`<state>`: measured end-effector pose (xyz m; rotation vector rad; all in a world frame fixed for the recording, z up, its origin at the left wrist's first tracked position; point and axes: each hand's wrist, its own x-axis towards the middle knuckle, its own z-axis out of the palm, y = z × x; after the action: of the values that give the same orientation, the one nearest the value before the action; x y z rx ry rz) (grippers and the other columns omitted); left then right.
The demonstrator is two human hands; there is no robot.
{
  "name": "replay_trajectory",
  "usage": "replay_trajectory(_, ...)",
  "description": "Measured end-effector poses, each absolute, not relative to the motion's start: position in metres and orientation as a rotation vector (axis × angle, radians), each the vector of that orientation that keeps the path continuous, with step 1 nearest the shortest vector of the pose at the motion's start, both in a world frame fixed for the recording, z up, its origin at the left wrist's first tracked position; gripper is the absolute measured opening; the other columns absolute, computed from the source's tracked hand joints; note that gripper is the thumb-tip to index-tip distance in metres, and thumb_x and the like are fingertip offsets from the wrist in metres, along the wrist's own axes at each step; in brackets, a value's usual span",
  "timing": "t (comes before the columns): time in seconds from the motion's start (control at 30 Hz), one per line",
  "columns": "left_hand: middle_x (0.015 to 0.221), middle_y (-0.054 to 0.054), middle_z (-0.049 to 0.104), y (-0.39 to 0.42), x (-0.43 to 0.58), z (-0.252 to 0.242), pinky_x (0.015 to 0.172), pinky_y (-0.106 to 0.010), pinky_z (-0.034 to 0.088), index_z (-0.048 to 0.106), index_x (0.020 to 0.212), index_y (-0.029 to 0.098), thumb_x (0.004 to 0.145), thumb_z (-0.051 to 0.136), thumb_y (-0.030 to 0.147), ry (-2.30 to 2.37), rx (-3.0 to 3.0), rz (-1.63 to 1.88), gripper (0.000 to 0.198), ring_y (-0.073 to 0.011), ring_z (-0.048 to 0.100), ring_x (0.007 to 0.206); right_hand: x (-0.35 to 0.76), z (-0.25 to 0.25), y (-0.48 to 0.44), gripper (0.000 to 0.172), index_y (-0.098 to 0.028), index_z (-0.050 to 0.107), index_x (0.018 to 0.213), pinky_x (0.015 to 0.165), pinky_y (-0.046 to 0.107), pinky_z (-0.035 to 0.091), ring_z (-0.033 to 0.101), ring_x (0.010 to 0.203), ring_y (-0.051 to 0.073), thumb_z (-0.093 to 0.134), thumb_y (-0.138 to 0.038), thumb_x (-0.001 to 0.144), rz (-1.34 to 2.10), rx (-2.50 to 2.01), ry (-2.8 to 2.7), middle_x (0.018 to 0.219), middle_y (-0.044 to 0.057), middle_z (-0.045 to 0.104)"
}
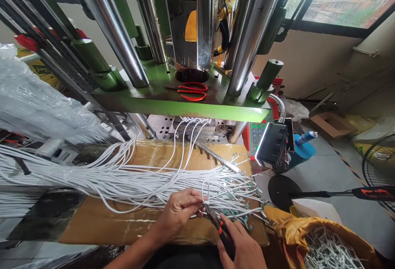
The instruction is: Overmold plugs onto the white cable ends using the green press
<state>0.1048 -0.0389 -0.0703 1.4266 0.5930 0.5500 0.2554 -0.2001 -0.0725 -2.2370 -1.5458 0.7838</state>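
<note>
My left hand (182,209) pinches a white cable (207,187) near its end, which bends up in a small loop above the fingertips. My right hand (242,242) is closed around cutting pliers (212,217) with black and orange handles; their jaws are at the cable's end beside my left fingertips. Whether the jaws are touching it I cannot tell. Behind both hands lies a thick bundle of white cables (123,182), its right ends carrying small greenish pieces. A few cables run up to white molded ends (196,119) in the mould under the press.
The green press plate (154,104) holds red-handled scissors (193,91). Brown cardboard (101,223) lies under the cables, with a metal bar (216,156) on it. A yellow sack (286,236) of white scraps stands lower right, near a work lamp (271,143) and a fan (379,166).
</note>
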Motion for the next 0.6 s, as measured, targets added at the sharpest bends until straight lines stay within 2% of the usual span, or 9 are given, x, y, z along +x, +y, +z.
replay_trajectory(0.1,0.067,-0.004,0.066,-0.039,0.108,-0.066,0.061,-0.022,0.051,0.075,0.073,0.017,0.081,0.067,0.026,0.642,1.303,0.475,0.014,-0.0138,0.061,0.061,0.246,-0.086,-0.203,0.061,-0.024,0.051,0.133,0.075,0.030,0.055,0.066,0.090,0.023,0.054,-0.021,0.072,0.547,-2.259,-1.452,0.099,0.007,0.064)
replay_trajectory(0.23,0.067,-0.004,0.068,-0.038,0.107,-0.062,0.060,-0.023,0.050,0.074,0.077,0.015,0.077,0.071,0.031,0.676,1.157,0.402,0.016,-0.0142,0.060,0.059,0.242,-0.096,-0.207,0.064,-0.025,0.048,0.134,0.080,0.032,0.053,0.064,0.090,0.023,0.053,-0.020,0.071,0.490,-2.208,-1.398,0.098,0.007,0.063)
replay_trajectory(0.47,0.068,-0.006,0.065,-0.035,0.105,-0.056,0.063,-0.026,0.049,0.075,0.081,0.014,0.080,0.069,0.032,0.626,1.202,0.324,0.019,-0.0156,0.060,0.062,0.249,-0.088,-0.204,0.067,-0.024,0.045,0.139,0.083,0.031,0.051,0.062,0.093,0.023,0.052,-0.021,0.072,0.752,-2.135,-1.318,0.103,0.009,0.063)
replay_trajectory(0.6,0.063,-0.004,0.062,-0.034,0.105,-0.057,0.057,-0.024,0.047,0.077,0.082,0.014,0.075,0.075,0.031,0.574,1.098,0.306,0.018,-0.0132,0.059,0.055,0.253,-0.082,-0.202,0.058,-0.023,0.055,0.132,0.086,0.030,0.049,0.063,0.097,0.023,0.055,-0.025,0.074,1.026,-1.953,-1.240,0.107,0.008,0.066)
